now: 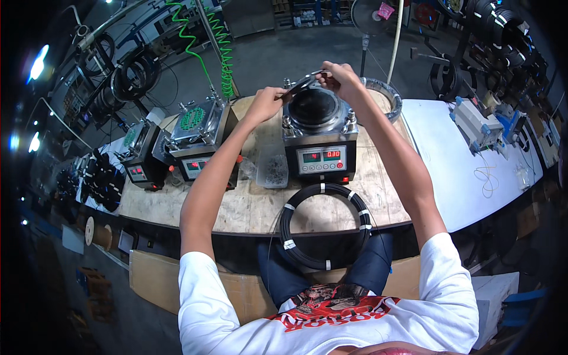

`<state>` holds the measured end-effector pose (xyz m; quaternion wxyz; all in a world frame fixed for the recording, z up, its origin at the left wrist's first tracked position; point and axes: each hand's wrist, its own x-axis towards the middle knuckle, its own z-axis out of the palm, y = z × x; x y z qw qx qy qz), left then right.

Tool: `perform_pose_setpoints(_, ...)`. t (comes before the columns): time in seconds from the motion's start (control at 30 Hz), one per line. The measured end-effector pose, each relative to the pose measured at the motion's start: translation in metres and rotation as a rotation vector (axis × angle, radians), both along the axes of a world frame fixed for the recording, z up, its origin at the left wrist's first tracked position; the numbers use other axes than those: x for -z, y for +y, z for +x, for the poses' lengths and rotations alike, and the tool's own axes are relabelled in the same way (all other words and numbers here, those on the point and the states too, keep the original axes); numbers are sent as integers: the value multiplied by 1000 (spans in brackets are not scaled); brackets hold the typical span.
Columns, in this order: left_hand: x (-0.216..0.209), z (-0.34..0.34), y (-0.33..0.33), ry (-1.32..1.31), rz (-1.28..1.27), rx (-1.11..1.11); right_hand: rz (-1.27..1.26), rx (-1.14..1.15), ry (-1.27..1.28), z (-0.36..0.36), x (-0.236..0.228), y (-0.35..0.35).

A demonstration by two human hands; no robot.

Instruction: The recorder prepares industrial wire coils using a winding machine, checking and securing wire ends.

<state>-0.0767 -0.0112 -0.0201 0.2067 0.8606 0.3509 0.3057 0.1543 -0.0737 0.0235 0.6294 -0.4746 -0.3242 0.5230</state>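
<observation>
In the head view, the left hand (269, 103) closes its thumb and fingers on the near-left end of a dark, thin, plate-like piece (303, 84), while the right hand (340, 78) pinches its far-right end. The piece lies between the two hands, tilted, its long axis running from lower left to upper right, over the rear of the black, round top (313, 107) of a dark, box-shaped machine (322, 161) with lit red digits; whether it touches the metal there, I cannot tell. Both hands are equally on it, the right one farther from the body. The machine stands on a worn, pale wooden desk (253, 207), beside a clear plastic tub (273, 171) of small pieces. A black cable coil (286, 219) bound with white tape rests at the front edge, overhanging the lap. Farther left stand two similar machines with green, round tops; to the right, a white tabletop (444, 154) carries a pale grey, boxy device (478, 124). Green coiled hoses (226, 65) hang behind, before a grey workshop floor (313, 50).
</observation>
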Motion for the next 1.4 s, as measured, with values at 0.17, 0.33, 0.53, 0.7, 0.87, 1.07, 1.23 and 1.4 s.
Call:
perform_pose_setpoints(0.17, 16, 7, 18, 97, 90, -45, 118, -25, -61, -20, 1, 8)
perform_pose_setpoints(0.33, 39, -4, 49, 54, 70, -156, 333, 105, -613, -3, 30, -4)
perform_pose_setpoints(0.53, 44, -22, 77, -157, -342, 4, 449, 271, -1179, 19, 84, -32)
perform_pose_setpoints(0.7, 6, -38, 93, 266, -428, 278, 433, 406, -1186, 24, 94, -34)
perform_pose_setpoints(0.87, -18, -132, 176, -36, -174, -26, 479, 473, -1000, 3, 87, -38)
perform_pose_setpoints(1.07, 5, -214, 275, 30, -37, -475, 464, 517, -957, 6, 86, -36)
perform_pose_setpoints(1.23, 36, -196, 327, 47, -244, -482, 449, 527, -950, 7, 87, -38)
perform_pose_setpoints(1.4, 52, -192, 344, -51, -195, -608, 444, 538, -930, 2, 91, -35)
